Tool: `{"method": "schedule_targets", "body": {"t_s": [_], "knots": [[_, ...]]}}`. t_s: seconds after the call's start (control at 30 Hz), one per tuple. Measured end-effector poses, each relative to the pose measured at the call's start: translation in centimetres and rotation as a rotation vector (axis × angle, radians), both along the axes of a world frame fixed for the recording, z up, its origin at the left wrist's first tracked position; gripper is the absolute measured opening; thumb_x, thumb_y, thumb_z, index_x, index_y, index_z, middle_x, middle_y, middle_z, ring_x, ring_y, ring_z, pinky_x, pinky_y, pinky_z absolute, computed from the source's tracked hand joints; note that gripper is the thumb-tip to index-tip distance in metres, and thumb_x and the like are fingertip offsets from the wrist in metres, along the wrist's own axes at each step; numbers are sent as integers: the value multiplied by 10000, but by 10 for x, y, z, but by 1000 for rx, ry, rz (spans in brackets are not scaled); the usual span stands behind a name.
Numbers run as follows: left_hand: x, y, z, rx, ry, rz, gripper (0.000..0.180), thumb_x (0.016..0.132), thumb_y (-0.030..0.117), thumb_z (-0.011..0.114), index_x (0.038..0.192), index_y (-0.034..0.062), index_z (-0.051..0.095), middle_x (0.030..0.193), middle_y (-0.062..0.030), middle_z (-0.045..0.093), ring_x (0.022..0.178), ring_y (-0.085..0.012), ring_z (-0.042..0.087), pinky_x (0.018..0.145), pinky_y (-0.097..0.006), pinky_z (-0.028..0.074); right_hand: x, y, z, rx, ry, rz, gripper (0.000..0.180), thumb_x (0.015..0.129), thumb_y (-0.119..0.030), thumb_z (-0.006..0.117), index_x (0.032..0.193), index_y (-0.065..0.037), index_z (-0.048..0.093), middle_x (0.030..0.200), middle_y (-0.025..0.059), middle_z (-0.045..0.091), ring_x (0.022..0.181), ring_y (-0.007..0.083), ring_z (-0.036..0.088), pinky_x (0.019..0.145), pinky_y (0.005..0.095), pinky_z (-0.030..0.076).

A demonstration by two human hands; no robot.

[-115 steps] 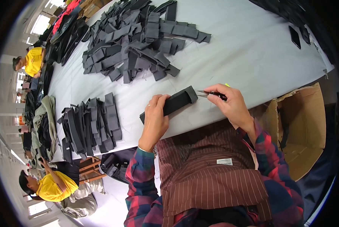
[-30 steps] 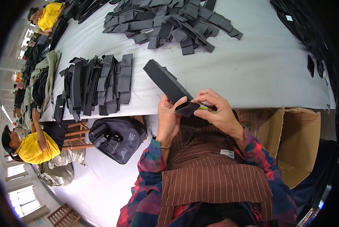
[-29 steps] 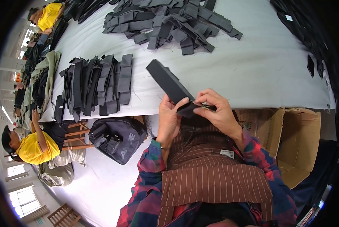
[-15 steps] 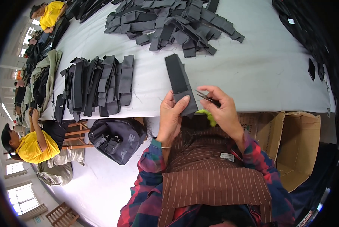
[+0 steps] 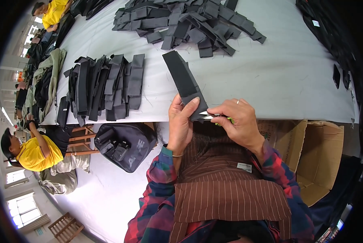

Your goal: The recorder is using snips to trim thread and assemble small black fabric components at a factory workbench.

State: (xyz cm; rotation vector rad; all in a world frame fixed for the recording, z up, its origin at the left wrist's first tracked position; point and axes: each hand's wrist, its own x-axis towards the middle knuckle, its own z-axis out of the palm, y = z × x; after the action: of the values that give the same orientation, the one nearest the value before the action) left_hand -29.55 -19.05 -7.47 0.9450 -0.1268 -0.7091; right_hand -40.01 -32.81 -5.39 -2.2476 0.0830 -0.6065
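Note:
My left hand (image 5: 180, 121) grips the near end of a long black fabric piece (image 5: 183, 79) that stretches away over the grey table (image 5: 278, 81). My right hand (image 5: 239, 121) holds small thread snips (image 5: 214, 118) with a green handle, their blades touching the near end of the piece, right beside my left thumb. Both hands are at the table's front edge, just above my striped brown apron.
A neat stack of black fabric pieces (image 5: 104, 85) lies to the left, a loose heap of them (image 5: 189, 22) at the back. An open cardboard box (image 5: 315, 154) stands at my right, a black bag (image 5: 122, 143) on the floor at my left. Two people in yellow (image 5: 35, 152) work nearby.
The black piece was lifted from lying flat on the table and turned from slanting to pointing away from me. My hands drew to the table edge and the snips met its near end.

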Motion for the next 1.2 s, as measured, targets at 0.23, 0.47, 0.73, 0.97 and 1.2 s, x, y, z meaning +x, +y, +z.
{"method": "schedule_targets", "body": {"t_s": [0.23, 0.47, 0.73, 0.97, 1.2], "knots": [[-3, -1, -1, 10, -28, -1, 242, 900, 17, 589, 1140, 22, 564, 1038, -57, 652, 891, -102, 626, 789, -257, 516, 2, 3, 2, -180, -7, 8, 138, 741, -202, 744, 844, -140, 676, 720, -19, 616, 609, 193, 518, 602, 324, 355], [-2, 2, 2, 17, -1, 57, 194, 916, 44, 565, 1108, 20, 580, 995, -59, 654, 852, -119, 645, 753, -265, 536, -6, -7, 7, 34, -17, -96, 143, 729, -104, 740, 864, -100, 694, 706, 20, 611, 635, 203, 520, 624, 317, 350], [-3, 2, 2, 17, -16, 38, 201, 923, 74, 572, 1118, 21, 576, 1002, -58, 656, 852, -117, 648, 746, -264, 541, -9, -5, 3, -35, -9, -86, 188, 714, -86, 746, 895, -100, 699, 725, 21, 625, 632, 208, 512, 624, 319, 351], [-3, 4, 7, 58, -48, -82, 295, 903, 40, 603, 1179, 17, 503, 1056, -108, 648, 915, -145, 644, 815, -285, 538, -10, -5, -2, 164, 8, -92, 181, 776, -51, 707, 955, -73, 690, 773, 15, 637, 676, 148, 531, 679, 280, 397], [-9, 4, 2, 38, -84, -276, 448, 889, 5, 604, 1257, 38, 350, 1114, -167, 623, 962, -187, 641, 834, -304, 543, 5, -8, 2, 666, 196, -11, 221, 817, -71, 702, 1025, -26, 645, 846, 4, 636, 781, 58, 554, 719, 221, 452]]}}
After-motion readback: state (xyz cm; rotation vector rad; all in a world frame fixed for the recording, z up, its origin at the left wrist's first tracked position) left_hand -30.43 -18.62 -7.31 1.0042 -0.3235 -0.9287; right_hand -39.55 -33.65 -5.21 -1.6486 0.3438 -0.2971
